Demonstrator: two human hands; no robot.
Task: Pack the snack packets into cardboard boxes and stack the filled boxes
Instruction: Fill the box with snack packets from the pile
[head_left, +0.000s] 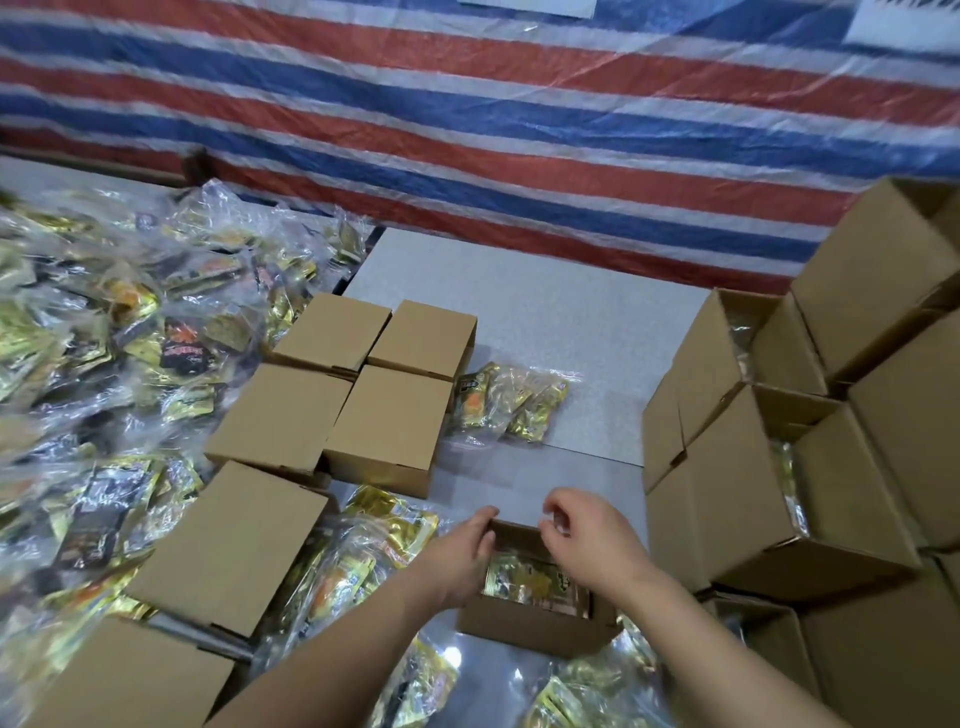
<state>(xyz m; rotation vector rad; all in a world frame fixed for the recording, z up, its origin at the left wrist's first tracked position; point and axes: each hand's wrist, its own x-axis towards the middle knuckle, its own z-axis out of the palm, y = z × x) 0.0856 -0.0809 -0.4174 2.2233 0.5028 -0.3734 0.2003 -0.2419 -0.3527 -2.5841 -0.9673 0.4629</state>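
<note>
Between your hands sits an open cardboard box (524, 618) holding gold snack packets (530, 579). Your left hand (462, 551) grips its far rim; your right hand (582, 540) hovers curled, seemingly empty. Beyond your left hand, four closed boxes (363, 384) cluster together.

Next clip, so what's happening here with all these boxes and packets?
A person is packing snack packets into small cardboard boxes. The left hand grips the far rim of an open box that already holds gold packets; the right hand hovers above it, fingers curled, apparently holding nothing. Closed boxes sit ahead, loose packets are heaped to the left, and larger cartons stand stacked on the right.
</note>
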